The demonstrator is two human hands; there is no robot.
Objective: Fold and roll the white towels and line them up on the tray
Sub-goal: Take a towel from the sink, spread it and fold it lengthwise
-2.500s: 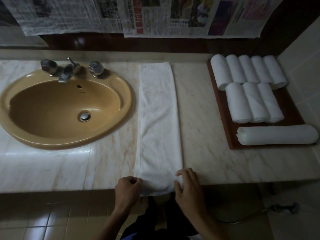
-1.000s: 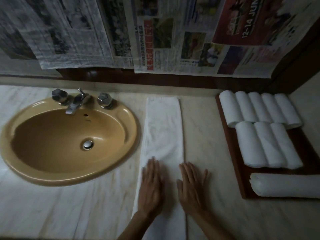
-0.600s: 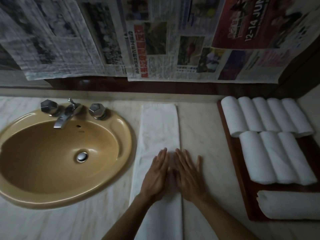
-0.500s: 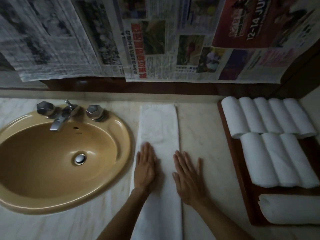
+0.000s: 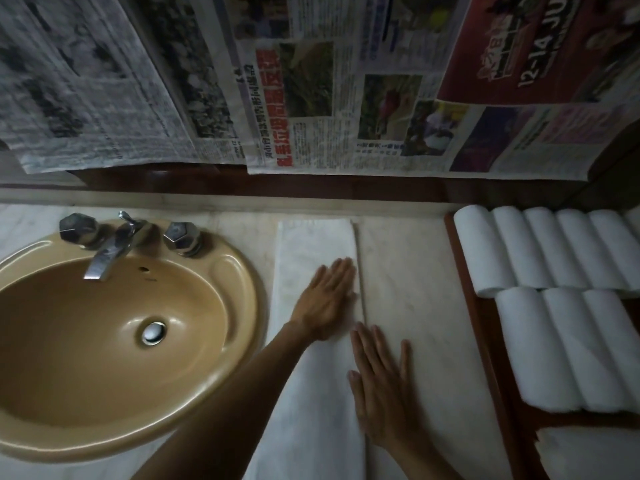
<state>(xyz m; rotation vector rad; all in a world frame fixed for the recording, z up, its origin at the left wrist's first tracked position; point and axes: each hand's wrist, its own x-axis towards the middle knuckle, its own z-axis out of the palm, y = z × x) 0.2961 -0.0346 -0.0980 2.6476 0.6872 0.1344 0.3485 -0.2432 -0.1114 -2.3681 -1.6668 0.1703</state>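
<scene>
Pressing flat, fingers straight and together, on the long folded white terry towel [image 5: 313,271]: left hand [image 5: 327,301], reaching in from the lower left with the forearm crossing the strip, gripping nothing. Lying flat just below and to the right of it, fingers straight and slightly spread, palm down: right hand [image 5: 384,386], straddling the towel's right edge, partly on cloth and partly on the pale marbled stone desk [image 5: 415,271], also holding nothing.

Sitting well to the right of both hands, against the desk's edge: dark reddish-brown wooden tray [image 5: 485,334]. Lying in it, a far row of white rolled towels [image 5: 540,251] packed side by side, touching; a nearer row of three white rolls [image 5: 571,348] touching each other; one more roll [image 5: 588,452] lying crosswise at the near end, partly cut off by the frame.

Stretching away from the person as a narrow strip, running beneath both hands from the near edge toward the backsplash, looking smooth and even, with a straight right edge.

Sitting to the left of the left hand: oval tan ceramic sink [image 5: 104,341] with a chrome tap [image 5: 110,244].
</scene>
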